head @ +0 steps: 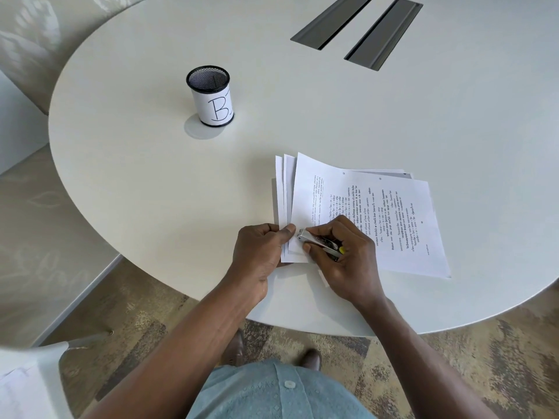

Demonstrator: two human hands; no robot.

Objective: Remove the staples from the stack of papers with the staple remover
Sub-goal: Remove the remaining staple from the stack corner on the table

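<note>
With your left hand (pixel 260 246) pinching the stack of papers (pixel 348 213) at its corner, keep the staple remover (pixel 317 241) gripped in your right hand (pixel 341 252) low and lever gently.

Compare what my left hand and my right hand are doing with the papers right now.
The left hand pinches the near corner of the stack of papers with thumb on top, steadying it; the right hand rests on the top sheet. The left hand holds only paper; the right hand grips the staple remover, its metal tip aimed at that corner. Both hands meet at the same near corner, by the table edge.
</note>
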